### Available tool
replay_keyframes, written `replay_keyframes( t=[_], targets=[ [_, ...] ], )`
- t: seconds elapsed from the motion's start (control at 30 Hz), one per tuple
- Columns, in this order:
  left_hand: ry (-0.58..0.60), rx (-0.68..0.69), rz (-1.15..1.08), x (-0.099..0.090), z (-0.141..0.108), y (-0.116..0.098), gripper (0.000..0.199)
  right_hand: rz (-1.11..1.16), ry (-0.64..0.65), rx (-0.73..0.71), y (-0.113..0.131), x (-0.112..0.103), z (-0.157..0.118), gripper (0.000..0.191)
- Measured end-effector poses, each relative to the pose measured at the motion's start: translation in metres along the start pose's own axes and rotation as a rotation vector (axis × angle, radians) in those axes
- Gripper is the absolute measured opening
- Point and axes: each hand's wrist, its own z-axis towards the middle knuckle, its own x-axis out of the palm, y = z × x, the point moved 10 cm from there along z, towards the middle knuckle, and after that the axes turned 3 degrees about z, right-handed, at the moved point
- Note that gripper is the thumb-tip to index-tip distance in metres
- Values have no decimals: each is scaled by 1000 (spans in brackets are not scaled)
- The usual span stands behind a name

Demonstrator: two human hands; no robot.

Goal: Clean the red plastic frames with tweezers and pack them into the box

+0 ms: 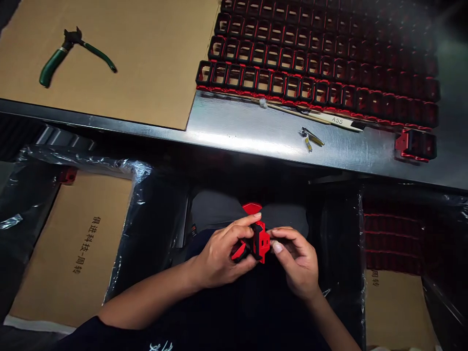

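Observation:
My left hand point(226, 248) is closed around a red and black plastic housing point(262, 242) and holds it above my lap. The housing's red face, with small square openings, is turned to the right. My right hand point(298, 261) is beside that face, thumb and forefinger pinched close to its edge. Whatever is between those fingertips is too small to make out. Another red piece point(252, 208) shows just beyond my left fingertips; whether it belongs to the housing I cannot tell.
On the metal table point(234, 119) stand rows of similar housings point(278, 83), with a single housing point(417, 145) at right. Green-handled pliers point(60, 56) lie on cardboard point(146, 63). A nail clipper point(310, 139), a cotton-tipped stick point(292, 111) and lined bins point(133, 168) are around.

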Motion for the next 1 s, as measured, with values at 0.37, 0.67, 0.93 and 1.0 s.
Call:
replay_keyframes(
  t=[0.37, 0.67, 0.93, 1.0],
  targets=[
    [64, 116, 95, 1, 2, -18, 85, 671, 184, 629, -64, 46, -14, 39],
    [108, 196, 14, 3, 1, -13, 100, 503, 229, 389, -51, 38, -5, 33],
    [98, 117, -51, -1, -1, 1, 84, 306, 289, 132, -22, 31, 5, 9],
    [96, 133, -136, -2, 1, -3, 69, 446, 318, 259, -40, 37, 0, 18]
  ],
)
